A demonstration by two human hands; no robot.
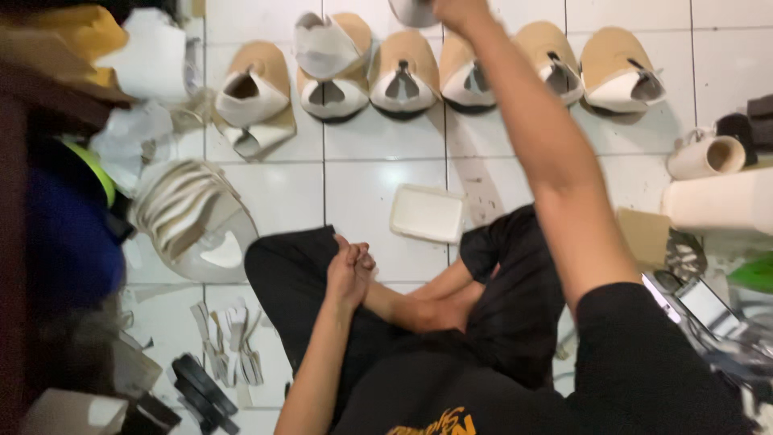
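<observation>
I sit cross-legged on a white tiled floor. My right hand [457, 11] is stretched far forward to the top edge of the view and grips a grey-white shoe upper [412, 10], mostly cut off by the frame. It hovers over a row of several tan-and-white shoe uppers [404, 76] lined up on the tiles. My left hand [351, 271] rests on my left knee with its fingers curled shut and nothing in it.
A flat white tray [427, 213] lies just in front of my legs. A stack of white cut pieces [187, 211] sits at the left beside piled bags. A tape roll [710, 156], a white box and a phone [705, 306] stand at right. Loose strips [229, 342] lie lower left.
</observation>
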